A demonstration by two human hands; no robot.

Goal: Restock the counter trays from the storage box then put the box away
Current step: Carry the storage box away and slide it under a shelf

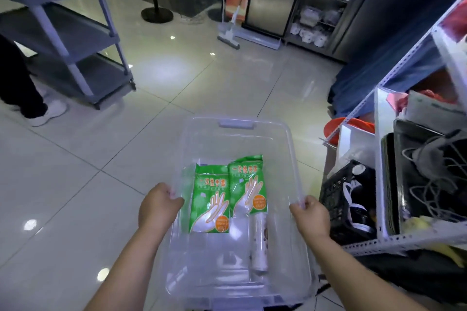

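Observation:
I carry a clear plastic storage box (280, 131) in front of me above the tiled floor. My left hand (158, 206) grips its left rim, and my right hand (310, 214) grips its right rim. Inside lie two green packets of disposable gloves (211, 199) side by side, and a clear roll with a dotted pattern (259, 245) lies below the right packet.
A white metal shelf rack (404, 237) at the right holds cables, trays and a black crate (338, 199). A grey trolley (75, 40) stands at the upper left with a person's legs beside it. A mop (230, 33) and steel cabinets stand at the back.

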